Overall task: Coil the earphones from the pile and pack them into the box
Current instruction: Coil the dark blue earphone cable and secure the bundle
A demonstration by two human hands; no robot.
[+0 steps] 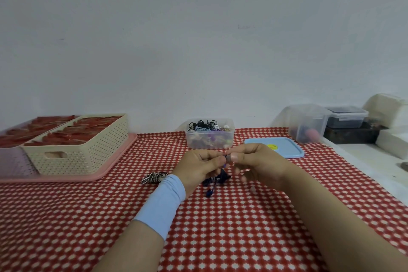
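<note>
Navy earphones (217, 180) hang between your hands: your left hand (198, 168) and right hand (256, 165) both pinch the cord at the thumbs, the rest dangling below. Just left of your left wrist lies a striped coil (154, 177) on the cloth (220, 227). Beyond your fingers stands the box (192, 139), its lid (287, 149) past your right hand.

matt red-and-white woven cloth (220, 227) covers the bench. behind it, a clear smooth plastic box (209, 138); right of the box, a glossy blue plastic lid (284, 148); left, a perforated cream plastic basket (88, 152).
</note>
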